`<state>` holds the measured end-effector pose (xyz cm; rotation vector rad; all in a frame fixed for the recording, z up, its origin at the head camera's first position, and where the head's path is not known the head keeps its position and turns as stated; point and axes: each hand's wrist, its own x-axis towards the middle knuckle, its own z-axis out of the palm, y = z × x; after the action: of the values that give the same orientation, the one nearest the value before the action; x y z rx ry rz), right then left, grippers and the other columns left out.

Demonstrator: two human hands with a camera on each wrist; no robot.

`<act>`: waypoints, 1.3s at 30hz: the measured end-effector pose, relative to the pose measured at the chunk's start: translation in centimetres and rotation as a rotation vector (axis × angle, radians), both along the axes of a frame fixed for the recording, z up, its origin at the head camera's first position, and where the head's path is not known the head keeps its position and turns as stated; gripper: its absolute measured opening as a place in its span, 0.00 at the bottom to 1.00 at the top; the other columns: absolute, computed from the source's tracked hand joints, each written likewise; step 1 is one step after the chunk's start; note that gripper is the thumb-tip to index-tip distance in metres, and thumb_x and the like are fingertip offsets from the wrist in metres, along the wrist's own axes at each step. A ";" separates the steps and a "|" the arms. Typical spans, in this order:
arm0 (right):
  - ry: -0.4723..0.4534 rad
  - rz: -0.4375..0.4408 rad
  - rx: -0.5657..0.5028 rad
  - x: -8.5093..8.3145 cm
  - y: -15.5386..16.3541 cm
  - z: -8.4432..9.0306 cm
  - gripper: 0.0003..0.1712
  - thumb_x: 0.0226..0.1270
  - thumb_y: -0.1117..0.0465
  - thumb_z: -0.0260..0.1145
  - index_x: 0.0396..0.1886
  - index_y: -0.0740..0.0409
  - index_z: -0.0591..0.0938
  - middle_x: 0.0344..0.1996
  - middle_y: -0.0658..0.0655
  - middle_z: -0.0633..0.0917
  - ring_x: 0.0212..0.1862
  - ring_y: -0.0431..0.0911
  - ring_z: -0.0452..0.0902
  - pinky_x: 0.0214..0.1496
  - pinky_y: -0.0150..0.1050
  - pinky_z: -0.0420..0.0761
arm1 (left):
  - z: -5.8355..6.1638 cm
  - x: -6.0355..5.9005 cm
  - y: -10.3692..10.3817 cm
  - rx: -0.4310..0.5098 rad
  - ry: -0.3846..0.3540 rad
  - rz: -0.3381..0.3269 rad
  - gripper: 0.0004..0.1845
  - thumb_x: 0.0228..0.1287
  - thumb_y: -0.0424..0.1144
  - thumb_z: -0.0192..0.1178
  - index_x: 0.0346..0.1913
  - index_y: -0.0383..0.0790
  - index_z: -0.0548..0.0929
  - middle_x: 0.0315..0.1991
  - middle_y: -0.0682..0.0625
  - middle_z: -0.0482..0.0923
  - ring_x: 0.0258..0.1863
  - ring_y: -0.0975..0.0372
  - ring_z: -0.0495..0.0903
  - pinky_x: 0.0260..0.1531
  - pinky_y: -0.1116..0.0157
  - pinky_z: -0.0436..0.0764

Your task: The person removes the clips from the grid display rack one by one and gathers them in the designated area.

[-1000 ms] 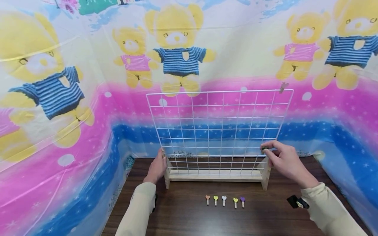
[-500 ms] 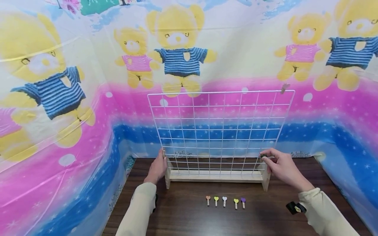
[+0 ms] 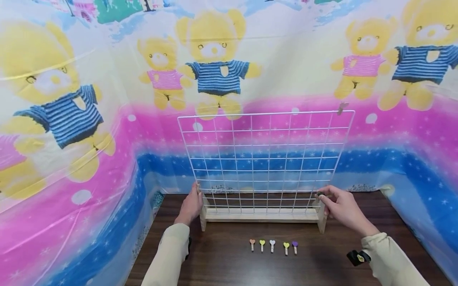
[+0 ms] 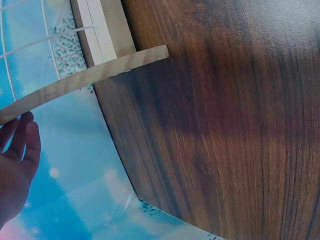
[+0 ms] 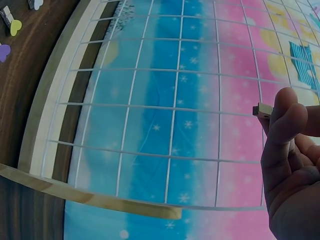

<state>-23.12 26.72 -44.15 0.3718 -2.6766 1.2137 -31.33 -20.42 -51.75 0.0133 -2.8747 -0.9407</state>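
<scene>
Small green-headed wooden clip [image 3: 319, 194] pinched in right hand [image 3: 342, 209] at white wire grid panel [image 3: 264, 159]; left hand [image 3: 190, 205], fingers straight, steadies panel's edge.

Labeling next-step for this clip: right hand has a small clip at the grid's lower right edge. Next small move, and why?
Probably ease the green clip onto the nearby wire and let go. The right hand pinches it beside the lower right edge of the wire grid, while the left hand steadies the left side by the wooden base.
</scene>
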 end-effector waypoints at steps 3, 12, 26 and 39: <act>-0.008 -0.005 -0.007 -0.1 0.2 -0.3 0.10 0.72 0.59 0.58 0.49 0.52 0.79 0.14 0.52 0.77 0.16 0.46 0.73 0.16 0.39 0.73 | -0.1 0.1 0.0 0.001 -0.002 0.008 0.27 0.77 0.40 0.40 0.73 0.44 0.48 0.55 0.38 0.73 0.44 0.47 0.79 0.39 0.49 0.76; -0.061 -0.030 -0.011 -0.1 0.5 -1.4 0.12 0.72 0.58 0.57 0.50 0.57 0.78 0.15 0.53 0.77 0.17 0.48 0.74 0.16 0.38 0.72 | -0.1 0.2 0.0 0.009 -0.001 -0.001 0.27 0.77 0.40 0.40 0.73 0.43 0.47 0.55 0.37 0.73 0.45 0.46 0.78 0.40 0.49 0.76; -0.154 -0.042 0.026 -0.1 1.5 -4.5 0.12 0.70 0.64 0.58 0.50 0.62 0.77 0.15 0.53 0.76 0.18 0.47 0.72 0.18 0.37 0.71 | -0.2 0.0 0.1 0.008 -0.004 0.003 0.28 0.77 0.40 0.40 0.74 0.44 0.46 0.58 0.37 0.71 0.48 0.46 0.77 0.43 0.48 0.75; -0.181 -0.066 0.060 0.1 2.8 -7.2 0.13 0.68 0.64 0.58 0.50 0.64 0.78 0.14 0.52 0.77 0.18 0.45 0.74 0.18 0.36 0.69 | 0.0 0.1 0.1 -0.001 0.000 0.006 0.28 0.77 0.40 0.40 0.74 0.41 0.47 0.61 0.35 0.69 0.50 0.45 0.76 0.46 0.47 0.74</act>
<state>-23.00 29.54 -51.32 0.1878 -2.8578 1.2041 -31.23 -20.36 -51.71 0.0223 -2.8730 -0.9385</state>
